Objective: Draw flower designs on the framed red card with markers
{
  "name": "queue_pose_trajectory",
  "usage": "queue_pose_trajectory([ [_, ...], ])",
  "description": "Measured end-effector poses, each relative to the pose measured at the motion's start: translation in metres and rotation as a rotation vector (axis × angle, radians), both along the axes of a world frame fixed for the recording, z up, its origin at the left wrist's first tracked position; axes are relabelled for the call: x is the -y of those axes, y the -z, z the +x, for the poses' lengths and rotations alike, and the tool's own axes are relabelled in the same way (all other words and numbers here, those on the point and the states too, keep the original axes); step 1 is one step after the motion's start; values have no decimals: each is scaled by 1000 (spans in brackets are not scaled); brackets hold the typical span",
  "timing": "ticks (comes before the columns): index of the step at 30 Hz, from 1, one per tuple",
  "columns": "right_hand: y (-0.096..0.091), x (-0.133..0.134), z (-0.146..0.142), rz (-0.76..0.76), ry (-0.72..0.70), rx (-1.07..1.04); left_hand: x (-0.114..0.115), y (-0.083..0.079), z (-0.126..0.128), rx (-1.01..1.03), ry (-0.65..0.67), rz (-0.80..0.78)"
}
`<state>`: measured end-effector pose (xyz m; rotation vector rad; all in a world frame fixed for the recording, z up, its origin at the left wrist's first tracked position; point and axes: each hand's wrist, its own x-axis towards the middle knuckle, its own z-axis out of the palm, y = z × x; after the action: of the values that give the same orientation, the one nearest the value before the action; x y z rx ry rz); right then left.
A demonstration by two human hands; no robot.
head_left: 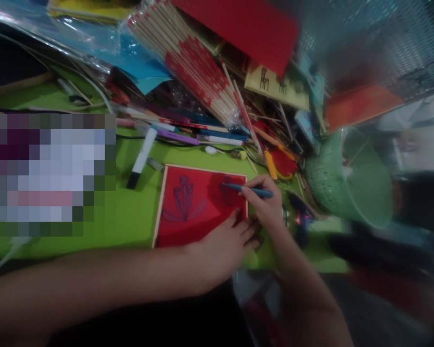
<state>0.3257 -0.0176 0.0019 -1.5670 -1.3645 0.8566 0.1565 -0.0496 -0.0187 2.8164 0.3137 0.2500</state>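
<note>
My right hand (265,207) was clamped on a blue pen (251,191), thumb and fingers pinching the barrel near its front. The pen lay almost level, its tip pointing left and resting on the upper right part of the red card (195,207). I judge the low angle let me pull a line across the dark shape drawn there.

My left hand (226,246) lay flat with the fingers stretched out and nothing gripped, pressing on the card's lower right corner, just below my right hand. I think that weight was there to stop the card sliding under the pen. My left forearm crossed in front of me to reach it.

The red card sat on the green surface (130,217), close to my edge, with a pale border along its left and top sides. It carried dark flower-like outlines on stems on its left half.

A white marker (142,156) with a black cap lay just off the card's upper left corner. Loose pens (202,135) lay in a row beyond the card. Behind them rose a heap: a wrapped bundle of sticks (188,58), a red sheet (246,24) and a yellow card (275,86) printed with small chairs. A green basket (350,183) lay tipped on its side to my right, near my drawing hand.
</note>
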Motion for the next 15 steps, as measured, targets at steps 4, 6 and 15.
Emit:
queue_pose_trajectory([
  [4, -2, -1, -2, -1, -6, 10, -1, -2, 0, -11, 7, 6],
  [6, -3, 0, -2, 2, -17, 21, -1, -1, 0, 0, 0, 9],
  [15, -2, 0, -1, 1, -3, 30, 1, 2, -1, 34, -14, 6],
])
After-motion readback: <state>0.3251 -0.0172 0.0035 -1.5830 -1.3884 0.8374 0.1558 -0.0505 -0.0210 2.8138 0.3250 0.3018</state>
